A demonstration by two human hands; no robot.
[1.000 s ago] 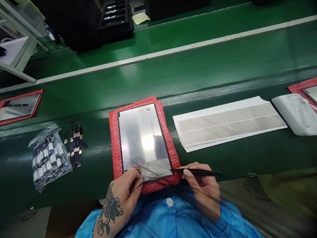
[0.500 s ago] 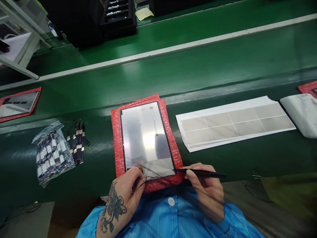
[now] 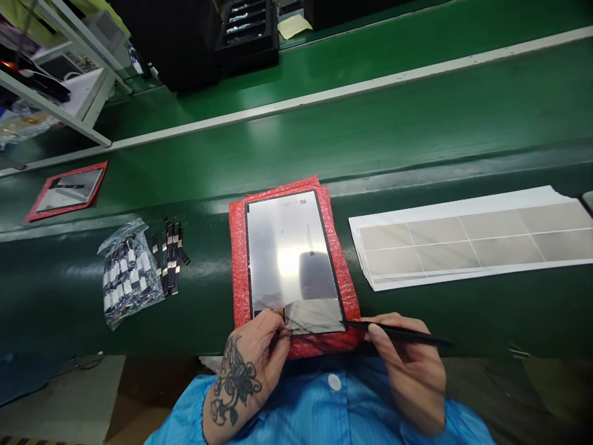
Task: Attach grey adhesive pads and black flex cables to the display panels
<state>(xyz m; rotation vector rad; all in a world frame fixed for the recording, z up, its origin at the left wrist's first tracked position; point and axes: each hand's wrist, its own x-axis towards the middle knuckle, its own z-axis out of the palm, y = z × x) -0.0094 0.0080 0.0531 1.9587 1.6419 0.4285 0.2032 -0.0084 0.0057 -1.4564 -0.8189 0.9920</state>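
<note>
While the right hand grips black tweezers pen-fashion, presumably for fine control, their tips sit at the screen's near right corner; contact uncertain. Screen lies flat, mostly beyond and between both hands' fingers, on red bubble wrap, probably as cushioning. Left hand: thumb and forefinger drawn together at the near left edge, likely steadying; cannot tell whether anything is pinched. These fingers obstruct the view of that corner, beside an orange tab. Grey patch lies between the fingertips. Beyond the left fingers, leftward: loose black strips, then a plastic bag. Beyond the right fingers, rightward: stacked sheets, clear of the tweezers.
</note>
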